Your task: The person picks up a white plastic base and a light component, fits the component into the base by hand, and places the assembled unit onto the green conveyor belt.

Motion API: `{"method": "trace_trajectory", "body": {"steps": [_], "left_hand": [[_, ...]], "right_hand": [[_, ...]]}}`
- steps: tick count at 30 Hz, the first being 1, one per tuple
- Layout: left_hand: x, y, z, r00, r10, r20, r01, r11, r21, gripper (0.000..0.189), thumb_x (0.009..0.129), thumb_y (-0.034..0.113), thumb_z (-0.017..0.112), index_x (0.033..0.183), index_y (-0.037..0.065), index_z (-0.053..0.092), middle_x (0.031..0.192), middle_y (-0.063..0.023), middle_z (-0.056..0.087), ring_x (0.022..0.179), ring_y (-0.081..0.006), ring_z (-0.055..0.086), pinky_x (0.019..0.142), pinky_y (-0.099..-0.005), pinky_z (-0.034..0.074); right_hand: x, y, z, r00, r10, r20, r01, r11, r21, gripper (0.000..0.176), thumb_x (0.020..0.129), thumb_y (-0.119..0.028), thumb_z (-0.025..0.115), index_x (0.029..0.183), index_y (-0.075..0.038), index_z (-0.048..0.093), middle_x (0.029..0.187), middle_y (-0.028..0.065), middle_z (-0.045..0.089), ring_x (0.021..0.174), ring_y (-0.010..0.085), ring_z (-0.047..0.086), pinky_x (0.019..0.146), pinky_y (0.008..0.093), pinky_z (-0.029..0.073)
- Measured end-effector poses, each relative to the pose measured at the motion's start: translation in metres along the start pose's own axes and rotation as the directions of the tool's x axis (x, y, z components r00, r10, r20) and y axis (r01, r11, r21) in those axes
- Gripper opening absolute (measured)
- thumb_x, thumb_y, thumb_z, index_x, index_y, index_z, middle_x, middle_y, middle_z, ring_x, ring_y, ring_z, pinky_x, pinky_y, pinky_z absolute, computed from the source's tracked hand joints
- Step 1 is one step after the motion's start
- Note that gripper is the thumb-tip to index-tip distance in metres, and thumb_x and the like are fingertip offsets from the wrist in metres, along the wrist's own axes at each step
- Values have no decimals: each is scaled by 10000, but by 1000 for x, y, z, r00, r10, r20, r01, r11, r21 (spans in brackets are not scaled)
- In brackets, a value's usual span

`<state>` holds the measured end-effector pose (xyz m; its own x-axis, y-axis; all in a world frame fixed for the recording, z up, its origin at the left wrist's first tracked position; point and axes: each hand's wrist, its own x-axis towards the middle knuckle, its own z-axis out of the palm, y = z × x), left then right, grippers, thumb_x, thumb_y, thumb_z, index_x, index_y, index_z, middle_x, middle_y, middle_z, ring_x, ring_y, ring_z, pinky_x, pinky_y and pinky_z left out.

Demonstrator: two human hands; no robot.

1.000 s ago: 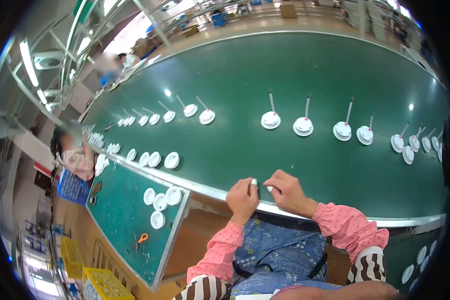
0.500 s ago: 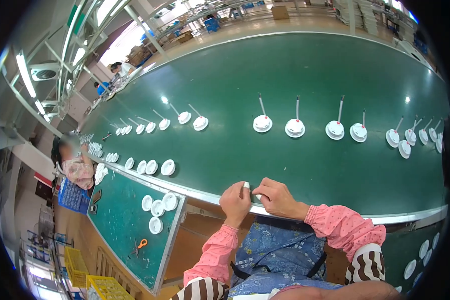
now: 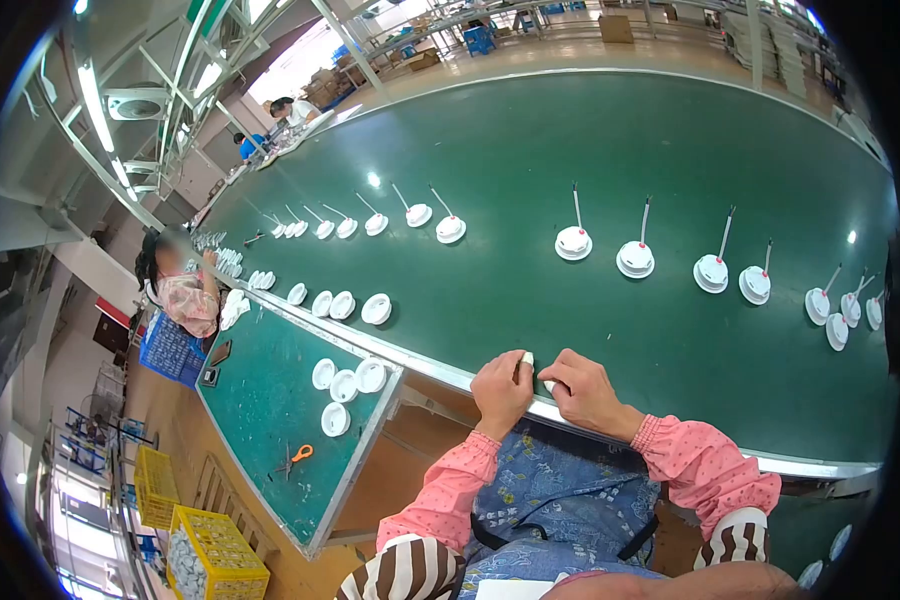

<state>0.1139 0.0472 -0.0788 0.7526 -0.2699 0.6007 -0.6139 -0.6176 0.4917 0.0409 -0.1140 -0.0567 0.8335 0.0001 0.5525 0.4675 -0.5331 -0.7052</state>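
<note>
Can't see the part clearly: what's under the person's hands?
Left hand and right hand rest on the silver metal edge rail of the green belt. Small white pieces show at the fingers; their shape is covered.

Pink gathered sleeve covers over brown-and-white striped sleeves; blue apron, seemingly floral-printed, with dark strap; left hand and right hand bare.

The white round parts with sticks have slid a little to the right on the green belt, and the left hand and right hand, each pinching a small white piece, have come closer together.
</note>
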Motion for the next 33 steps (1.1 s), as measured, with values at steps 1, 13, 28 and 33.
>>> {"method": "trace_trajectory", "body": {"steps": [1, 13, 28, 33], "left_hand": [[0, 1, 0, 1000, 4, -3, -4, 1000, 0, 104, 875, 133, 695, 959, 79, 723, 847, -89, 721, 752, -305, 687, 665, -419, 533], [-1, -3, 3, 998, 34, -62, -35, 999, -8, 87, 863, 118, 720, 935, 71, 732, 817, -83, 720, 694, -263, 682, 636, -380, 526], [-1, -2, 2, 997, 33, -76, -34, 999, -8, 93, 856, 119, 721, 938, 77, 730, 825, -90, 724, 720, -295, 683, 657, -400, 527], [-1, -2, 1, 997, 32, -71, -34, 999, -21, 98, 853, 117, 719, 942, 77, 727, 840, -88, 729, 726, -296, 687, 662, -398, 528]], "right_hand": [[0, 0, 0, 1000, -4, -1, 4, 1000, -4, 170, 802, 35, 608, 919, -42, 704, 863, 122, 591, 775, 336, 628, 687, 455, 515], [3, 2, -1, 1000, 8, -10, -8, 1000, -29, 170, 812, 29, 615, 934, -39, 711, 865, 123, 598, 781, 334, 633, 687, 448, 516], [10, 16, -4, 984, 101, -145, -112, 991, -71, 167, 814, 39, 619, 926, -38, 716, 846, 127, 612, 738, 330, 630, 658, 430, 498], [10, 16, -3, 984, 105, -146, -117, 990, -76, 163, 812, 35, 624, 925, -38, 716, 841, 127, 613, 734, 327, 629, 658, 430, 497]]}}
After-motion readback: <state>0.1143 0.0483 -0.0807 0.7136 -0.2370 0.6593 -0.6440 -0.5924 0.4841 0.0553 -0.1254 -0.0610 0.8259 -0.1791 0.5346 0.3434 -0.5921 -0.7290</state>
